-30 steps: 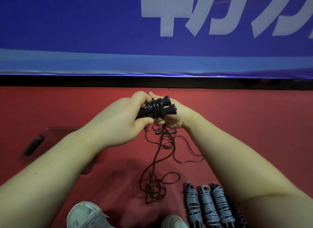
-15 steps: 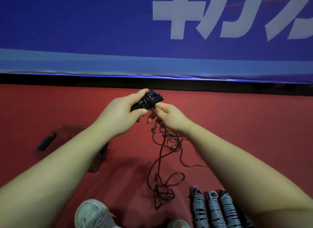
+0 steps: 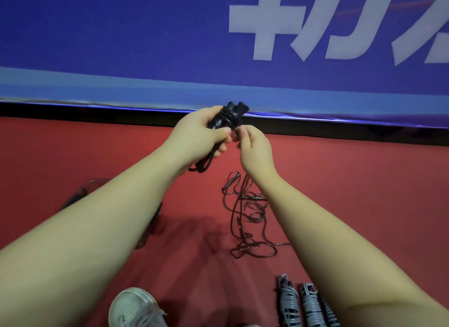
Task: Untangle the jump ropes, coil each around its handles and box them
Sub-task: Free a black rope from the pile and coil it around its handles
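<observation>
Black handles (image 3: 240, 107) sit at the far middle, your left hand (image 3: 196, 137) curled round them, your right hand (image 3: 255, 151) pinching the rope (image 3: 223, 120) beside the wraps. Slacken that pinch and the turns may spring loose. The tail could also snag in the tangle (image 3: 247, 219) on the floor below.

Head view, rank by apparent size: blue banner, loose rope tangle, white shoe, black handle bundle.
1. blue banner
2. loose rope tangle
3. white shoe and black handle bundle: look alike; shoe nearer, cropped, unranked.
</observation>
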Motion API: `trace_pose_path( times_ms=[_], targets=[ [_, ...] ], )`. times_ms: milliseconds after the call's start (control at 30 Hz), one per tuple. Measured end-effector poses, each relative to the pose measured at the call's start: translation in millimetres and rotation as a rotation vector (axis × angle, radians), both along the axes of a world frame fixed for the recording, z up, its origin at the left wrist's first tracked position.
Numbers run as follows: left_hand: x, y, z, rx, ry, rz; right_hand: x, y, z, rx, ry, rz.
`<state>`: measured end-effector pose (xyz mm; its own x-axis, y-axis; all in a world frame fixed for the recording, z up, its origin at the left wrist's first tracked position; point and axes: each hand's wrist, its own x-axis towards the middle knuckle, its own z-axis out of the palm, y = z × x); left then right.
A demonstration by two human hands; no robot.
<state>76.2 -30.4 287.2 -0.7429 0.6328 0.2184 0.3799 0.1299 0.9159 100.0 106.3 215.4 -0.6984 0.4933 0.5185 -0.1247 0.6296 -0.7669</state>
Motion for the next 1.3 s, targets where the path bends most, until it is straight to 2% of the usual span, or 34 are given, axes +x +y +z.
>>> trace_pose_path(
  times_ms=[67,233,367,467,600,667,767,833,933,1033,1100,1200,1300],
  targets=[
    [-2.4,3.8,2.8,0.03,-0.027,0.0,-3.6,2.7,-4.1,-0.125,0.008,-0.019],
    [-6.5,5.5,16.3,0.095,-0.094,0.058,-8.3,26.4,-29.1,-0.059,-0.143,-0.041],
    [-31.6,-9.0,50.9,0.239,-0.091,0.174,29.4,73.3,-89.2,-0.455,-0.425,-0.12],
    [-36.9,-8.9,49.5,0.061,-0.003,0.17,58.1,90.7,-117.7,-0.618,-0.585,0.081],
    [-23.4,12.6,27.8,-0.042,-0.051,0.09,48.7,88.1,-100.7,-0.491,-0.789,0.34],
    [-19.6,19.2,23.1,-0.097,-0.098,0.023,37.0,79.3,-76.3,-0.52,-0.711,0.455],
    [-15.2,23.1,22.4,-0.122,-0.207,-0.057,15.9,56.9,-37.1,-0.483,-0.424,0.543],
    [-13.3,23.8,26.6,-0.094,-0.281,-0.092,3.8,35.3,-21.5,-0.481,-0.309,0.581],
    [-16.0,19.7,35.1,-0.031,-0.337,-0.096,-2.8,6.8,-17.2,-0.686,-0.17,0.741],
    [-25.3,9.1,33.8,-0.033,-0.275,0.004,1.3,9.3,-15.4,-0.909,-0.098,0.772],
    [-30.3,3.9,23.1,-0.099,-0.164,0.106,7.8,12.9,-13.1,-0.809,-0.191,0.691],
    [-39.4,0.7,2.3,-0.251,0.048,0.256,16.4,2.4,-8.3,-0.338,-0.375,0.48],
    [-48.9,-3.6,-10.2,-0.504,0.339,0.372,21.5,-9.2,10.3,0.167,-0.454,0.261]
  ],
)
